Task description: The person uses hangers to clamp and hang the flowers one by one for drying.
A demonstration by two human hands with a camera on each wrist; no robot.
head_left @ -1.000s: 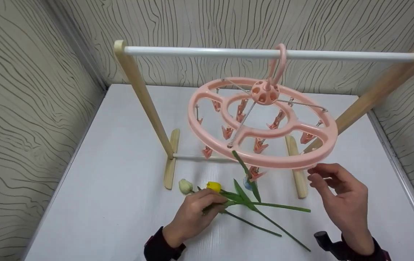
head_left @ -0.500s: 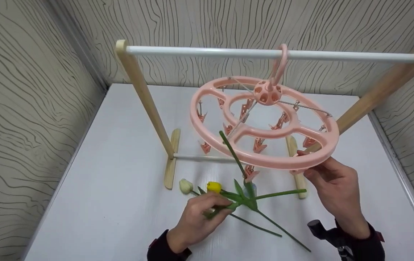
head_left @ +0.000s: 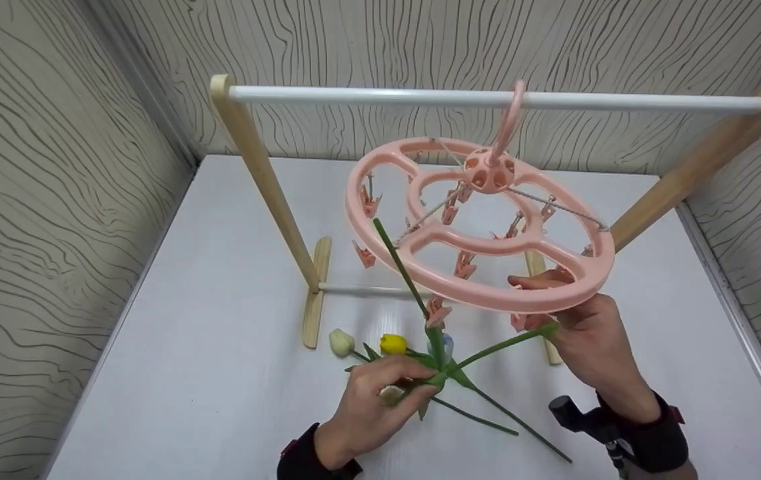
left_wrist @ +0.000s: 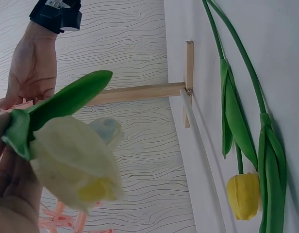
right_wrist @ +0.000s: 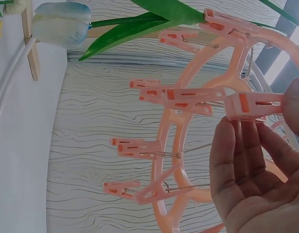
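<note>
My left hand (head_left: 387, 397) pinches a white tulip (left_wrist: 74, 160) by its green stem and leaves, just behind the bloom. Its stem (head_left: 504, 347) slants up to the right, the tip close to my right hand (head_left: 590, 333). With thumb and fingers that hand grips a pink clothes peg (right_wrist: 256, 104) under the rim of a round pink peg hanger (head_left: 507, 297). Beside it a blue-white tulip (right_wrist: 62, 24) hangs bloom down from another peg (head_left: 437, 313), its stem rising past the ring.
The hanger hooks onto the white bar (head_left: 367, 95) of a wooden rack (head_left: 264, 180). A yellow tulip (head_left: 393, 344) and a pale tulip (head_left: 342, 343) lie on the white table (head_left: 174, 373). Several other pegs dangle from the ring.
My right hand has moved left and taken hold of a peg. The hanger has turned and tilted. My left hand has shifted right with the white tulip, and its stem tip has risen.
</note>
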